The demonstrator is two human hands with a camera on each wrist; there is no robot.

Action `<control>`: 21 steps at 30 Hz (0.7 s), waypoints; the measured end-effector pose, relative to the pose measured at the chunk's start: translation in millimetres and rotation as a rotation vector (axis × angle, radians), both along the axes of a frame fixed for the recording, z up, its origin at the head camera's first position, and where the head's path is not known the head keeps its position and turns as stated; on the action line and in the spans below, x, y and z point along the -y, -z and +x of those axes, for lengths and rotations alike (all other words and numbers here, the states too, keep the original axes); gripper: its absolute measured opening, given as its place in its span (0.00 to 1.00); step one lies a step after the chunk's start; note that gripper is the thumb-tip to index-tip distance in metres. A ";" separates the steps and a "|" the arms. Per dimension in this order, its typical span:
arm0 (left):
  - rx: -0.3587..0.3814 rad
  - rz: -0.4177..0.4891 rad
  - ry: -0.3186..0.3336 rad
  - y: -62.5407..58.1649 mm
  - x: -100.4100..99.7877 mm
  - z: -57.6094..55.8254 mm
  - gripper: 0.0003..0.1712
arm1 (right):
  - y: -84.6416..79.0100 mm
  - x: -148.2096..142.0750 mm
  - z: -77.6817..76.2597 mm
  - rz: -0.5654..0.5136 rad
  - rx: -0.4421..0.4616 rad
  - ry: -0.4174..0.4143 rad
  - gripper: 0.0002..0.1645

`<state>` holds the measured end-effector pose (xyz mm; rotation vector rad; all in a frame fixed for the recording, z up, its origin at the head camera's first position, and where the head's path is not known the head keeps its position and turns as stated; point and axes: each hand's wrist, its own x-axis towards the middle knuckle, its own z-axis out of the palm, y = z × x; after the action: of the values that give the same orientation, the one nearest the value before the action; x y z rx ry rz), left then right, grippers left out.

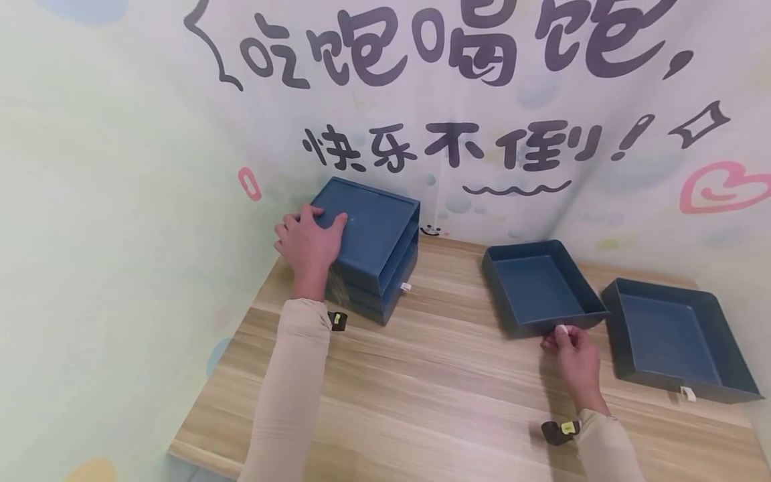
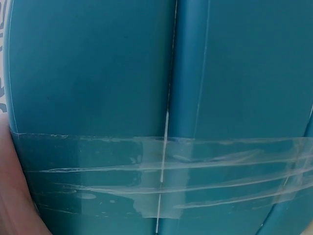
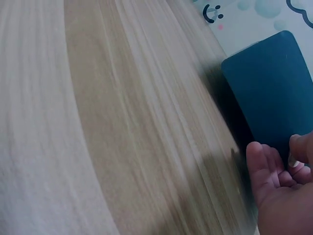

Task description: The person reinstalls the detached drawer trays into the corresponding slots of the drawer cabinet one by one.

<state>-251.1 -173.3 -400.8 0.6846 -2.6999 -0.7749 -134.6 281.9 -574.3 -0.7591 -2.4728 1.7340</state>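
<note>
At the back left of the table stands a dark blue drawer cabinet [image 1: 367,231] with open slots in its front. My left hand [image 1: 310,244] rests on its top near the left edge, fingers spread. In the left wrist view, clear tape [image 2: 102,171] runs across the cabinet's side [image 2: 93,68]. My right hand [image 1: 579,361] pinches the small white pull tab [image 1: 563,329] at the front of a blue drawer [image 1: 533,288]. The right wrist view shows that drawer [image 3: 274,88] end-on, with the thumb and fingers at its lower edge.
A second blue drawer [image 1: 671,335] with a white tab lies at the right, close beside the pinched one. Another white tab [image 1: 406,287] shows on the cabinet's lower front. Behind the wooden table [image 1: 421,402] hangs a printed wall covering [image 1: 458,181]; a pale wall is at the left.
</note>
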 end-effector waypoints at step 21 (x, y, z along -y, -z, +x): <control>0.014 -0.006 -0.007 1.4 0.9 -0.8 0.36 | -8.8 0.3 1.5 -0.117 -0.137 0.065 0.09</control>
<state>-251.9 -174.1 -402.2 0.7003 -2.7093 -0.7634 -133.1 281.6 -565.6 -0.6950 -2.2513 1.8533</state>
